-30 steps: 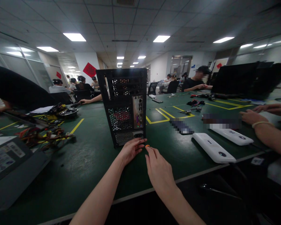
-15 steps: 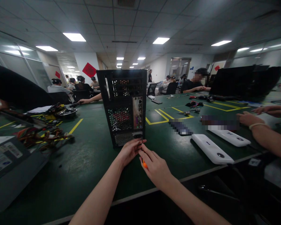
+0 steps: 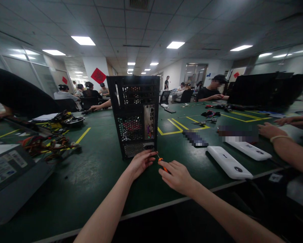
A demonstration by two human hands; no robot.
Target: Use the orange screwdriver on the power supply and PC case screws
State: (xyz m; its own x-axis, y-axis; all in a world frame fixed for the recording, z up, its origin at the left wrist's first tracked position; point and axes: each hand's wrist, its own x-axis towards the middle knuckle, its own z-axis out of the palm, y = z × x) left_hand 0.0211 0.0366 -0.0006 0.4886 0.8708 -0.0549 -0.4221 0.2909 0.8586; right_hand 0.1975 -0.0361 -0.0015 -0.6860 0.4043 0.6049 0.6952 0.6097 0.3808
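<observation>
Tip of orange-handled screwdriver [image 3: 161, 160] hard to make out nr L hand [image 3: 141, 163] fingertips. L fingers close tog. at base of PC tower [image 3: 138, 111], 12 o'clock; can't tell if pinching anything. R hand [image 3: 178, 176] pinches driver's handle, 3 o'clock of L. Ct: 1 tower, 1 driver, 2 white oblong devices [image 3: 228, 162], 3 o'clock. Grey labelled box [image 3: 17, 190], 9 o'clock, cut off. Tower blocks green table [image 3: 88, 182] behind.

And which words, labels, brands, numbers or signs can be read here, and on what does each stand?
No text reads surely.
Grey box: labels too small, blurred.
Red diamond sign: too blurred.
Nearer white device: dark stroke, perhaps "1".
Farther white device: mark too blurred.
Computer case: none readable.
</observation>
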